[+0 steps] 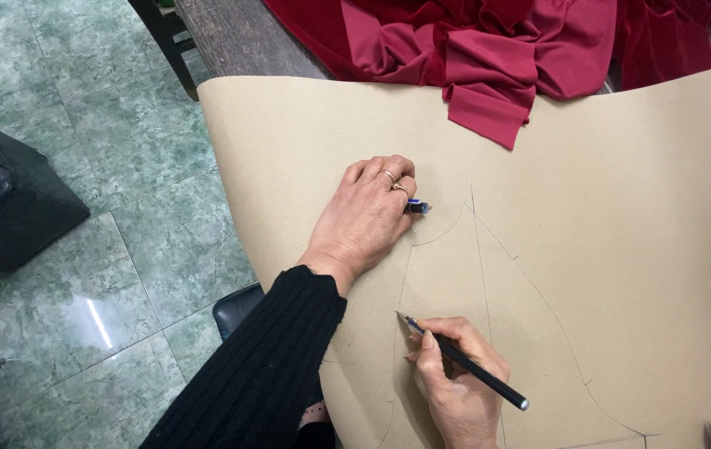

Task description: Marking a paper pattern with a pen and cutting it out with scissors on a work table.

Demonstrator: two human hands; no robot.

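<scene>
Two hands work the brown paper (305, 133): right hand (455, 387) grips a pencil (465, 363), left hand (368, 218) clenches a pen (418, 207); loose pressing near the overhanging left edge risks shifted paper, skewed lines.

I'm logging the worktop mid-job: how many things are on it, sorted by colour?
Tan: 1, the pattern paper
Red: 1, the heap of cloth
Black: 1, the pencil in the right hand
Blue and white: 1, the small thing under the left hand
Total: 4
</scene>
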